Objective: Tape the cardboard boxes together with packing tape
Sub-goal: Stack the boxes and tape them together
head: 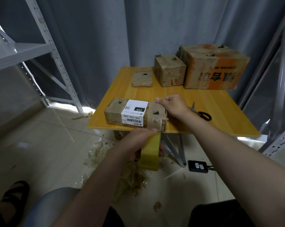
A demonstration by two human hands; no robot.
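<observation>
Cardboard box [135, 113] at the near edge of the table [204, 102]: your right hand [172, 105] curls over its right end, and your left hand [138, 141] grips the tape roll [150, 153] just below that edge. Taping looks barely begun; three boxes [169, 71] at the table's far side wait unjoined.

White label [134, 112] on near cardboard box [113, 114], lower centre: "220" in white on a black patch; below it "220-220-C40" and small "C40".
Large cardboard box [215, 69], upper right: big orange characters, upside down, not legible.
Middle cardboard box [171, 71]: red print, too blurred.
</observation>
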